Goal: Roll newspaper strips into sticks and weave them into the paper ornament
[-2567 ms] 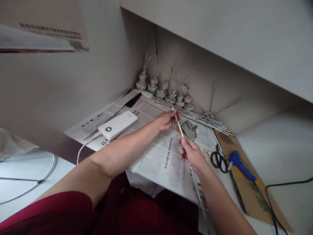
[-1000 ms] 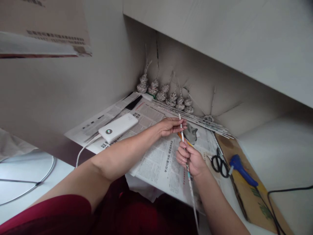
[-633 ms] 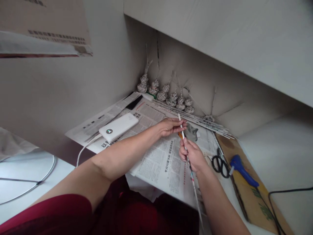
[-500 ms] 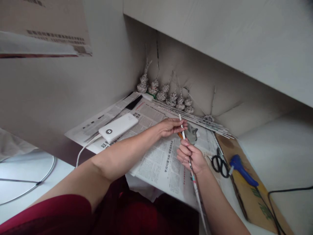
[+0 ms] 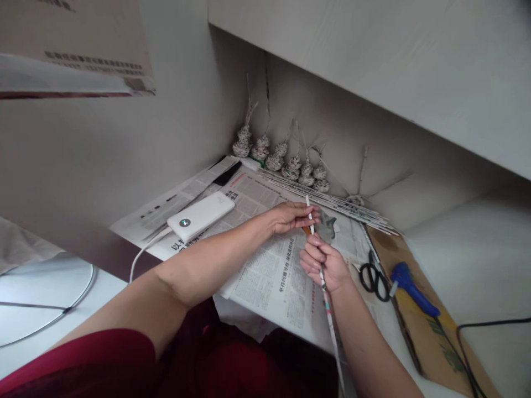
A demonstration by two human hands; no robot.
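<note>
A long thin rolled paper stick (image 5: 327, 309), white with printed patches, runs from its tip above my hands down past the table's front edge. My left hand (image 5: 291, 216) pinches it close to that upper tip between thumb and fingers. Just below, my right hand (image 5: 323, 260) is closed around the same stick, fingers curled. Behind the fingers lies a crumpled grey-green cloth-like piece (image 5: 327, 225), partly hidden, with a small orange thing (image 5: 306, 229) beside it. Black-handled scissors (image 5: 374, 281) rest to the right of my right hand.
Newspaper (image 5: 265, 276) covers the table. A white power bank (image 5: 201, 215) with a cable lies left. Several gourd-shaped woven paper pieces (image 5: 275, 157) line the wall behind a bundle of paper sticks (image 5: 352, 207). A blue glue gun (image 5: 415, 290) lies on cardboard (image 5: 431, 348) at right.
Both hands keep nearly the same place and grip. The paper stick has shifted very slightly, its lower end swinging a little left.
</note>
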